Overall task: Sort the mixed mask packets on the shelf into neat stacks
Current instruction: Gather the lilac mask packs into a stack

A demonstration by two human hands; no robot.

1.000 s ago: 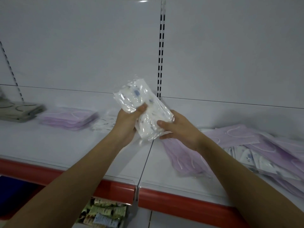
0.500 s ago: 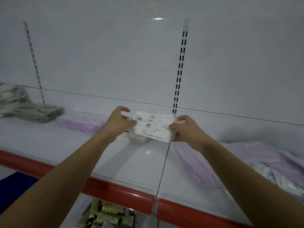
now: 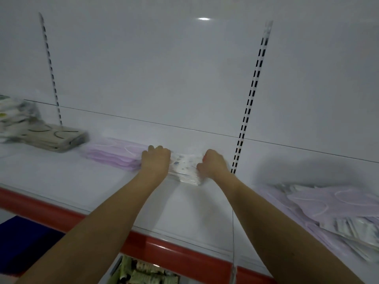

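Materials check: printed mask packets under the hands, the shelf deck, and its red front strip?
Printed mask packets: clear glossy plastic film, judging by the shiny layered edges; contents white with small blue prints, probably nonwoven. Left hand and right hand press the stack's ends.
Shelf deck: smooth white, semi-gloss, likely painted metal.
Red front strip: glossy, with highlights, probably plastic.

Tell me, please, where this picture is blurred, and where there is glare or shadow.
Head view: the purple stack and mixed pile are smeared; glare spot on the back panel; soft shadow above the pile.
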